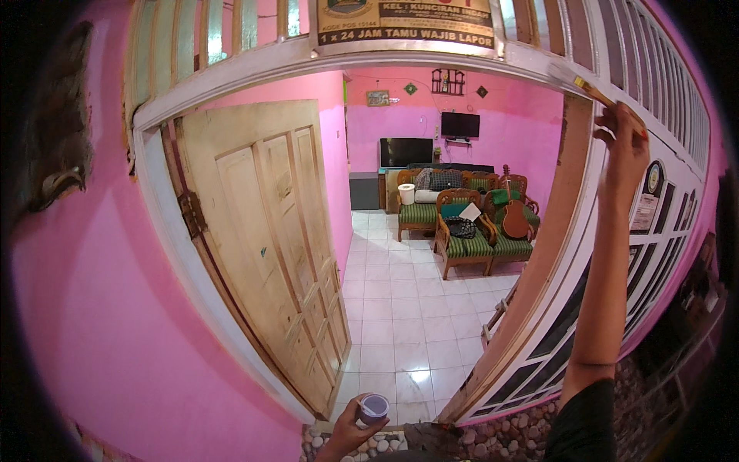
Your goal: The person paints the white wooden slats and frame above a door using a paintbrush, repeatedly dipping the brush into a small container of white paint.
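Observation:
My right hand [622, 132] is raised high at the upper right, its fingers closed around the handle of a paintbrush [594, 91]. The brush slants up and left, with its bristle end at the white top beam [431, 58] of the door frame, near its right corner. Whether the bristles touch the wood is hard to tell. Down at the bottom middle, my left hand [348, 433] is wrapped around a small round cup [374, 410]. Pale greyish paint-like stuff shows inside the cup, which is held roughly upright.
A wooden panelled door [269, 231] stands swung inward on the left. Right of the opening is a white slatted window frame [554, 331]. A printed sign [408, 31] hangs above. Indoors are wooden chairs [466, 245] and a guitar [516, 219]; pebbled ground [508, 439] lies below.

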`<state>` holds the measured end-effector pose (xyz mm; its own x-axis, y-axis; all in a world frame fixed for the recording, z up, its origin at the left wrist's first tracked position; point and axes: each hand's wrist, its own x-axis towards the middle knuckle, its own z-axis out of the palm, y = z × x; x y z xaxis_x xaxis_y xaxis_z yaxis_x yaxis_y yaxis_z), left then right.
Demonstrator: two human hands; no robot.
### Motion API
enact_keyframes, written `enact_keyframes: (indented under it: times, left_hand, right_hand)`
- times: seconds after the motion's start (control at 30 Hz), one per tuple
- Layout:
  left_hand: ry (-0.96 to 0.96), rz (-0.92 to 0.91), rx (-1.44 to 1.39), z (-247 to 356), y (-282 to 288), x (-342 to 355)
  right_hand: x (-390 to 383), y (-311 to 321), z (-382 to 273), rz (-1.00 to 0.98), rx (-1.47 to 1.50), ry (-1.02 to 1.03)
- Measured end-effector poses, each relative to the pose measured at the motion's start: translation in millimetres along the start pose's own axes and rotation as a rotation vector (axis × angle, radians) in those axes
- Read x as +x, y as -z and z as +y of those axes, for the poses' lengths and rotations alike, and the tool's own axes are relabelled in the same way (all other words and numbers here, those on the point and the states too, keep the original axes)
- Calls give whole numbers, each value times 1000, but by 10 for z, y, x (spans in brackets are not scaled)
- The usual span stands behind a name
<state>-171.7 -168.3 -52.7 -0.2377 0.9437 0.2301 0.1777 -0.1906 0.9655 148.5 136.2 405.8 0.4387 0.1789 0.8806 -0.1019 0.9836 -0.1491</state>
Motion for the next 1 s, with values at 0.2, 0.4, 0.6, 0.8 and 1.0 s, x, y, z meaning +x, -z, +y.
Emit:
enact_keyframes:
  times: [0.2,0.4,0.6,0.8,1.0]
  left_hand:
    - [-5,27,44,-138,27,-80]
    - [18,70,15,-183,54,-159]
    - [39,125,45,-185,70,-158]
    - [41,196,99,-139,72,-199]
    - [4,263,150,-61,158,-227]
  right_hand:
    - [-548,234,-163,145,75,-15]
    - [-1836,401,-272,93,84,-417]
    - [-3184,441,-559,-300,131,-943]
    - [-3789,297,-853,-565,231,-1208]
    - [-3732,96,-1066,-646,258,-1164]
